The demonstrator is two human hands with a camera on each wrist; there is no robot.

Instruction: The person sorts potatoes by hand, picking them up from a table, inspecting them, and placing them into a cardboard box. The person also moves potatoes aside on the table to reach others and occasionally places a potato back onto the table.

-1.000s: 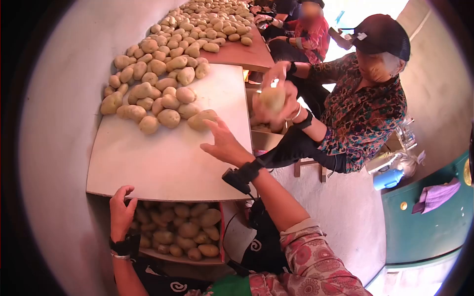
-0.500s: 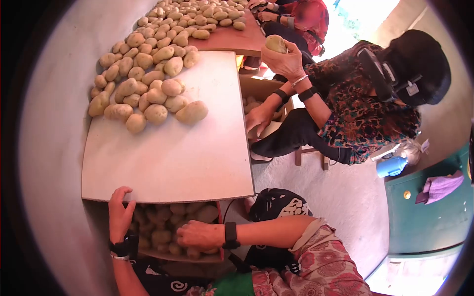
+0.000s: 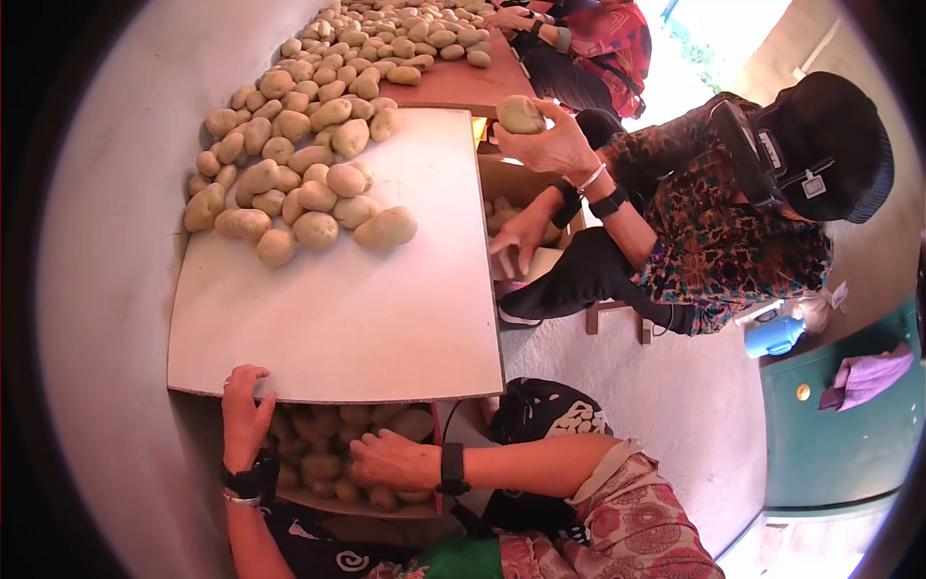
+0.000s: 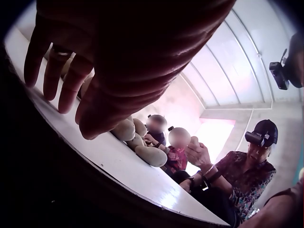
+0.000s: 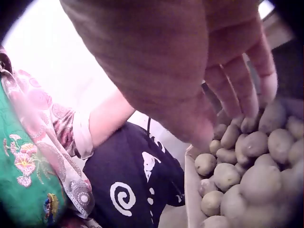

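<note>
My left hand (image 3: pixel 248 410) rests at the near edge of the white board (image 3: pixel 333 318), its fingers fairly straight over the top and nothing in them. In the left wrist view those fingers (image 4: pixel 71 85) reach over the board. Below that edge stands a cardboard box (image 5: pixel 191 194) full of potatoes (image 5: pixel 256 145). Over it is my right hand (image 3: pixel 394 460); the right wrist view shows its loosely bent fingers right at the potatoes, gripping none. On the board, a large oblong potato (image 3: pixel 385 229) lies at the front of a heap of potatoes (image 3: pixel 315 231).
Another person (image 3: pixel 733 212) in a dark cap sits at right, holding up a potato (image 3: pixel 521 115) over a second box (image 3: pixel 511 179). More potatoes cover a reddish table (image 3: pixel 463 82) farther back, where someone in red (image 3: pixel 608 58) sits. A wall (image 3: pixel 116 241) runs along the left.
My right hand has drawn back from the large potato on the board to the box below. My left hand has stayed at the edge. The person at right has raised a potato in one hand.
</note>
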